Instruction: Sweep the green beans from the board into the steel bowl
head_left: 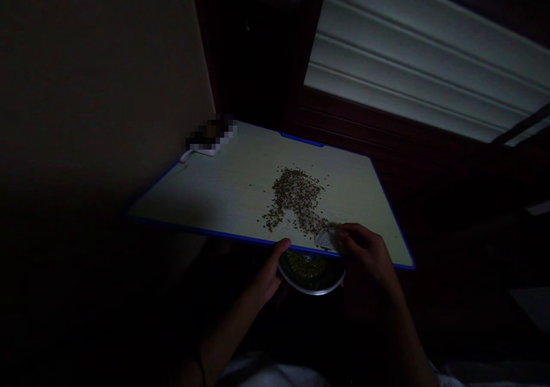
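Small dark green-brown grains, like mung beans (296,189), lie scattered on a pale board with a blue rim (223,192). My left hand (272,272) grips a round metal bowl (315,291) just under the board's near edge, its thumb lying over the blue rim. Inside the bowl are more greenish beans (307,265). On the board's near right part, my right hand (365,249) has its fingers curled together at the end of the trail of beans. A pale, blurred patch (326,239) shows by its fingertips; whether they hold anything is hard to see.
The room is very dark. At the board's far left corner stands a white-edged object (212,143), its upper part pixelated. A plain wall (103,89) rises on the left. Beyond the board are dark wood and a pale slatted panel (412,54).
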### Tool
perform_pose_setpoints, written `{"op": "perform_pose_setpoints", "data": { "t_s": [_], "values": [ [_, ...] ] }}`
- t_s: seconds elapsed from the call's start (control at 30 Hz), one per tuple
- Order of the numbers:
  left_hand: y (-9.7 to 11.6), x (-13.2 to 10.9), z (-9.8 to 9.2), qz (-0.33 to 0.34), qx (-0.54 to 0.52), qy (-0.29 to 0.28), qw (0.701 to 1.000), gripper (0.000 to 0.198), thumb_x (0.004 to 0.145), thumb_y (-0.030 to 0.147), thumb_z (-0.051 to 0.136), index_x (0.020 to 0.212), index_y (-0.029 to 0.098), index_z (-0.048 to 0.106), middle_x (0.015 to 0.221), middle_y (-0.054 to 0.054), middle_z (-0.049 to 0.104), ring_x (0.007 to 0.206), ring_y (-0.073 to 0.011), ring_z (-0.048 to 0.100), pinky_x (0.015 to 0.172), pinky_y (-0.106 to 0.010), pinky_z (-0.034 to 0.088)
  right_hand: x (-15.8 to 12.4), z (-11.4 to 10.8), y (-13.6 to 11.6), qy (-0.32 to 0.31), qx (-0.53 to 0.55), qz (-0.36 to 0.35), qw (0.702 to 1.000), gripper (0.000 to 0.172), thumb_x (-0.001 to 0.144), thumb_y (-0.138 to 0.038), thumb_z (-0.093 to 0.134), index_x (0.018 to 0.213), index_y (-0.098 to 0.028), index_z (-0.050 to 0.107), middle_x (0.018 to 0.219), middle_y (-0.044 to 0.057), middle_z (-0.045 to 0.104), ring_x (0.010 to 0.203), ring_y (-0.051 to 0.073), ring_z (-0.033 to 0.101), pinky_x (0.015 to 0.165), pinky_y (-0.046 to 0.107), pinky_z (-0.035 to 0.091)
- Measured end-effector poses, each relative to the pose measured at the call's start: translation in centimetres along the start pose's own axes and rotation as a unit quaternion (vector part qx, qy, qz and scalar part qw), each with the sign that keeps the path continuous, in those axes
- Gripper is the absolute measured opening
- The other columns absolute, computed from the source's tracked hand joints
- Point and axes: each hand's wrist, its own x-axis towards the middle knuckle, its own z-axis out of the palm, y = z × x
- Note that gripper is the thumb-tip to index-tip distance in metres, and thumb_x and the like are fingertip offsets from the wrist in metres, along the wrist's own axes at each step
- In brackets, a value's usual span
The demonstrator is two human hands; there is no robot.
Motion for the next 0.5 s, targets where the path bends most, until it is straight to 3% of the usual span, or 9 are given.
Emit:
{"op": "perform_pose_setpoints", "data": {
  "t_s": [0.13, 0.27, 0.5],
  "values": [
    [0.0, -0.3, 0.1, 0.004, 0.0, -0.002, 1.0, 0.04, 0.08, 0.029, 0.073, 0.115, 0.012, 0.063, 0.117, -0.011, 0.072, 0.117, -0.0264, 0.063, 0.101, -0.037, 0.052, 0.0, 0.8, -1.0, -0.011, 0.021, 0.003, 1.0, 0.027, 0.084, -0.042, 0.067, 0.102, -0.023, 0.074, 0.104, 0.005, 0.075, 0.097, 0.024, 0.069, 0.086, 0.035, 0.053],
    [0.2, -0.4, 0.3, 0.009, -0.003, 0.008, 1.0, 0.042, 0.079, 0.028, 0.074, 0.116, 0.013, 0.062, 0.127, -0.011, 0.067, 0.123, -0.0257, 0.059, 0.104, -0.037, 0.05, -0.3, 1.4, -1.6, -0.001, 0.048, 0.01, 0.999, 0.026, 0.085, -0.043, 0.067, 0.1, -0.023, 0.074, 0.102, 0.006, 0.076, 0.095, 0.023, 0.07, 0.084, 0.034, 0.053],
    [0.0, -0.3, 0.2, 0.007, 0.003, 0.004, 1.0, 0.046, 0.08, 0.03, 0.073, 0.12, 0.011, 0.062, 0.12, -0.013, 0.07, 0.119, -0.0272, 0.062, 0.103, -0.039, 0.051, -0.9, 0.7, -0.5, 0.05, 0.065, 0.019, 0.996, 0.028, 0.08, -0.045, 0.07, 0.096, -0.023, 0.074, 0.096, 0.006, 0.076, 0.089, 0.024, 0.07, 0.079, 0.036, 0.055]
  ]
}}
